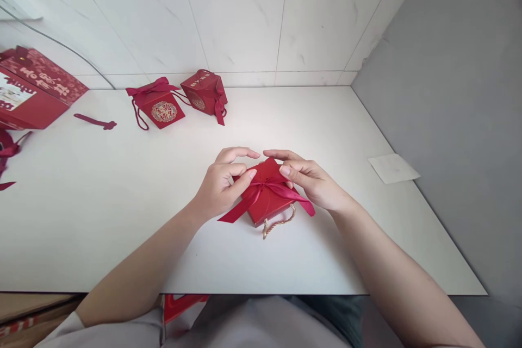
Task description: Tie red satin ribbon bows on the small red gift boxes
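A small red gift box [271,204] stands on the white table in front of me. Round it runs a dark pink satin ribbon [281,190], tied in a bow on top, with its two tails hanging to either side. A twisted gold cord handle [279,223] sticks out on the near side. My left hand [224,179] pinches the left part of the bow between thumb and curled fingers, its index finger stretched out. On the other side my right hand [308,174] holds the right part of the bow the same way. Fingers partly hide the bow's loops.
Two red boxes with bows, one on the left [163,111] and one on the right [204,92], stand near the tiled wall. A larger red box [41,89], a dark red strip [95,121] and more ribbon [6,152] lie left. A white paper [393,168] lies right.
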`<state>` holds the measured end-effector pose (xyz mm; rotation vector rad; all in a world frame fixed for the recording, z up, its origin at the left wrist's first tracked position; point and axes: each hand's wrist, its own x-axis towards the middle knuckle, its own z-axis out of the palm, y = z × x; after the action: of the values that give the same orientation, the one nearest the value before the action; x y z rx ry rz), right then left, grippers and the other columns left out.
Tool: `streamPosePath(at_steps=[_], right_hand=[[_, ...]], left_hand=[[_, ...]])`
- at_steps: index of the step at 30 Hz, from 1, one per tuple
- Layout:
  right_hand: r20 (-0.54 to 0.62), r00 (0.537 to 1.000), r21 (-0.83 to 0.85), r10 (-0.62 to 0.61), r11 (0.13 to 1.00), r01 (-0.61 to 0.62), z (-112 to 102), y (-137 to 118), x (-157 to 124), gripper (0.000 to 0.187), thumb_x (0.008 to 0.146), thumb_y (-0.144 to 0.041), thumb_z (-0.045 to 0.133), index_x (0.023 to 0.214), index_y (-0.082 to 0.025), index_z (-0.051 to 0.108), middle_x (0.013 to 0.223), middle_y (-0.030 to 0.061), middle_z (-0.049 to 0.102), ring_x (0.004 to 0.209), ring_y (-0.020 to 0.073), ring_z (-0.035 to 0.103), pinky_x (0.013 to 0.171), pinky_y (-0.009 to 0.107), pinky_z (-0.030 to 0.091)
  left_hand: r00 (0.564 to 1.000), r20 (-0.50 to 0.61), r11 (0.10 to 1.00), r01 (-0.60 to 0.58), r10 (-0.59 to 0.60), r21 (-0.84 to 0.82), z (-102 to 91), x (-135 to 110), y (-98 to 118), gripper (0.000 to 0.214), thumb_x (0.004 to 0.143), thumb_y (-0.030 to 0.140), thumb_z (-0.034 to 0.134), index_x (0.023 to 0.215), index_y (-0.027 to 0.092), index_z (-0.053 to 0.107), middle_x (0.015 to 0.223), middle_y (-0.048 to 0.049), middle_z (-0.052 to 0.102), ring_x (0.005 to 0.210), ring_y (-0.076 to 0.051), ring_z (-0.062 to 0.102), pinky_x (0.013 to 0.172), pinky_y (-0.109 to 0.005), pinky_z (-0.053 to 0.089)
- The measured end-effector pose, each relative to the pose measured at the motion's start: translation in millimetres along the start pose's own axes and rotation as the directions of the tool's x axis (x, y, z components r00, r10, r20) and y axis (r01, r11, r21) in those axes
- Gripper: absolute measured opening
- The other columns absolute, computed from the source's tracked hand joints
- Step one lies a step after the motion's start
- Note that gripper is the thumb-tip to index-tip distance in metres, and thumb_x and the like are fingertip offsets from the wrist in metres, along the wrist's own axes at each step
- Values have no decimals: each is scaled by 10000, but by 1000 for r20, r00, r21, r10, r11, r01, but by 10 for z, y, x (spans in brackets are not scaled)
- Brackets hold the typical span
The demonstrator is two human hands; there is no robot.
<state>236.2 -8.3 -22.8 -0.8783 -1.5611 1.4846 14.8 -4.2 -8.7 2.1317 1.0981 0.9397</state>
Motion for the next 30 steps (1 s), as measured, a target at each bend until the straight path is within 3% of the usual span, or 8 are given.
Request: streamPosePath(at_steps=[13,23,30], right_hand=[[-25,1000,46,11,999,-10,-42,47,4,428,945,-429,554,588,-195,572,1317,34,572,1220,227,539,1005,375,431],[-45,999,45,-7,999,9,-80,85,17,416,939,-400,580,567,-216,596,1225,34,560,1414,225,344,1182,376,255],[-64,998,62,-1,998,5,-86,104,19,422,928,-418,589,562,-209,580,1192,33,539,1425,258,329,1173,414,262]], left_hand=[[999,-17,998,-31,32,50,13,-7,-35,409,910,176,509,523,183,377,1103,-47,658,1148,-207,556,986,-366,443],[997,-79,999,-19,22,39,13,-24,-51,414,896,157,532,509,171,386,1057,-46,650,1136,-193,582,960,-328,444],[990,-129,999,53,-53,-8,39,-26,-103,426,896,199,542,496,167,397,1065,-50,630,1110,-205,595,969,-340,447]])
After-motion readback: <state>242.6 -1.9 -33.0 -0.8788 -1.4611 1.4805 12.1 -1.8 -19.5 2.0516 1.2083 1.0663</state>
